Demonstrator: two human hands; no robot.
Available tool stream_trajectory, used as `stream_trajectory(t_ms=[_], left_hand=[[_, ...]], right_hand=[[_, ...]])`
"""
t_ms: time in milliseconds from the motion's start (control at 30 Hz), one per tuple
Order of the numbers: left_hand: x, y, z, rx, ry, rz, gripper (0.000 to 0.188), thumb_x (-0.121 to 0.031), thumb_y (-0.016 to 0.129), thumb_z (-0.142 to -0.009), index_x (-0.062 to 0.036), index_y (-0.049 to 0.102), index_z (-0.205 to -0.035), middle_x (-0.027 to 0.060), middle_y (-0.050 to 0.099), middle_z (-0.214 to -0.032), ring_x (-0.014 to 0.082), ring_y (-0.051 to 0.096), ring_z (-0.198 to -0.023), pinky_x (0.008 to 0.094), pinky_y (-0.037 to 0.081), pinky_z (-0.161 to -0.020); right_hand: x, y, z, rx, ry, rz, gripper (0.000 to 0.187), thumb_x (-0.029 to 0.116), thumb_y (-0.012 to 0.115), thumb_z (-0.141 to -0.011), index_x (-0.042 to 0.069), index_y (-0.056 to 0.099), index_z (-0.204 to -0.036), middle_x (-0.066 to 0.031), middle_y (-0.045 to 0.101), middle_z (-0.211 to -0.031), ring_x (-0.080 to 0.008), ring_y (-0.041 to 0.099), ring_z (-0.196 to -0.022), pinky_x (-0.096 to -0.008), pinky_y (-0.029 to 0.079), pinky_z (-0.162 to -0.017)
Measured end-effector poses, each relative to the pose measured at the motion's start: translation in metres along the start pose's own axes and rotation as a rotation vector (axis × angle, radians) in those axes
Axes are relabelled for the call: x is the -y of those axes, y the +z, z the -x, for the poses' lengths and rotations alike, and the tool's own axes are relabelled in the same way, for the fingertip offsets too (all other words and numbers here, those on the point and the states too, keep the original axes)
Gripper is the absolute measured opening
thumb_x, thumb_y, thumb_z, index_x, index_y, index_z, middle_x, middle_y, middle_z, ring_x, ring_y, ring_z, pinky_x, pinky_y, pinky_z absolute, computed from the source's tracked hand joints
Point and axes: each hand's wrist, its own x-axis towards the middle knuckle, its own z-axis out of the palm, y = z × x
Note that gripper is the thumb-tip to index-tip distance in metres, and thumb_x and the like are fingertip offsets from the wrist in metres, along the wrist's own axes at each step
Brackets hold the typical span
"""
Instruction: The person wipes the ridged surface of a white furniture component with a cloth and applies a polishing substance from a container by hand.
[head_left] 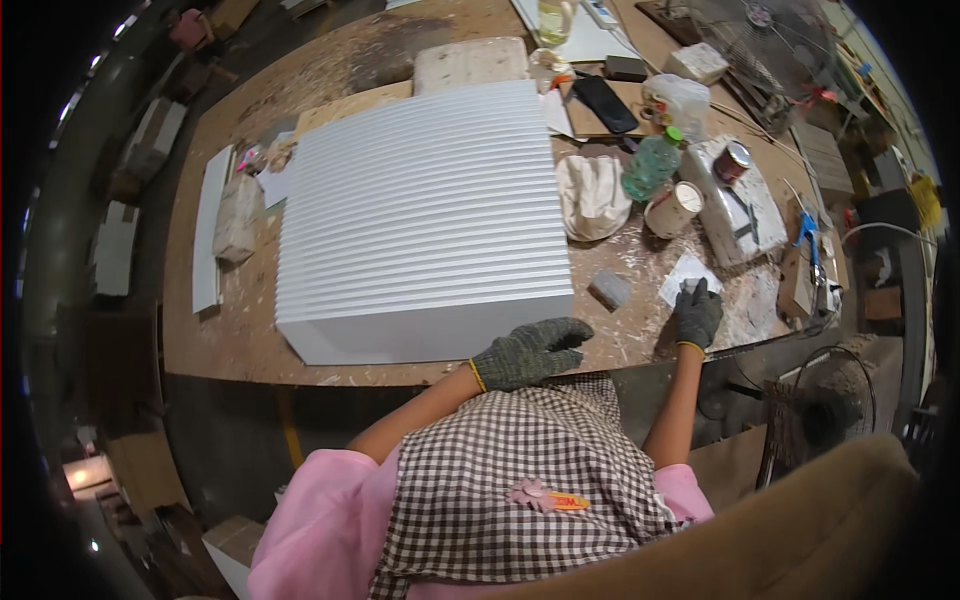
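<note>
At the front edge of the table (632, 338), the fingers of the left hand (534, 352), in a dark grey knitted glove, are loosely extended with the thumb apart, and nothing shows in their grasp. The right hand (698, 315), gloved alike, lies with its fingers bent over a white sheet of paper (686, 268); whether they pinch anything cannot be told. Just beside the left hand, the pale grey ribbed panel (420, 210) takes up the middle of the table, its ridges running crosswise and its smooth side facing the person. Between the panel and the paper sits a small grey block (609, 291). Beyond the paper stand a white cup (674, 210) and a green-capped bottle (652, 168), with a crumpled white cloth (592, 197) to their left and a wrapped block (735, 205) carrying a can (733, 162) to their right. Farther back lies a black phone (605, 105) near a clear plastic bag (677, 103). Left of the panel are another wrapped block (237, 218) and a white strip (209, 235)
</note>
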Motion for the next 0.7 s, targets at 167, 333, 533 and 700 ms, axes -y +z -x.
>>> stream_trajectory(t_ms=[167,333,533,700], left_hand=[[-0.005,-0.003,0.019,-0.032,0.004,-0.125,0.049,-0.032,0.065,-0.101,-0.0030,0.059,-0.140,0.0167,0.063,-0.140,0.0282,0.061,-0.129,0.0409,0.048,-0.111],[0.009,-0.030,0.067,-0.190,0.053,-0.031,0.040,-0.021,0.064,-0.102,-0.0028,0.062,-0.137,0.0135,0.068,-0.132,0.0249,0.065,-0.122,0.0387,0.051,-0.106],[0.103,-0.132,0.192,-1.124,0.201,0.178,0.042,-0.011,0.065,-0.103,-0.0026,0.057,-0.143,0.0086,0.063,-0.136,0.0163,0.059,-0.123,0.0304,0.051,-0.105],[0.222,-0.235,0.304,-1.524,-0.064,-0.254,0.047,-0.015,0.064,-0.102,0.0013,0.052,-0.145,0.0133,0.055,-0.148,0.0232,0.052,-0.135,0.0362,0.042,-0.114]], right_hand=[[-0.008,0.006,-0.018,-0.040,-0.072,-0.024,0.049,0.040,0.072,-0.087,0.015,0.071,-0.129,-0.0238,0.067,-0.107,-0.0434,0.065,-0.095,-0.0530,0.054,-0.085],[-0.038,0.015,-0.033,0.002,-0.139,-0.522,0.046,0.032,0.063,-0.100,0.002,0.066,-0.136,-0.0217,0.070,-0.125,-0.0353,0.068,-0.112,-0.0431,0.051,-0.099],[-0.011,-0.025,-0.019,0.172,0.593,-1.676,0.054,0.039,0.057,-0.105,0.006,0.051,-0.149,-0.0127,0.060,-0.143,-0.0273,0.059,-0.130,-0.0385,0.050,-0.107],[0.116,-0.036,0.043,0.314,0.358,-2.114,0.051,0.046,0.054,-0.106,0.011,0.056,-0.143,-0.0099,0.069,-0.128,-0.0289,0.066,-0.116,-0.0439,0.052,-0.101]])
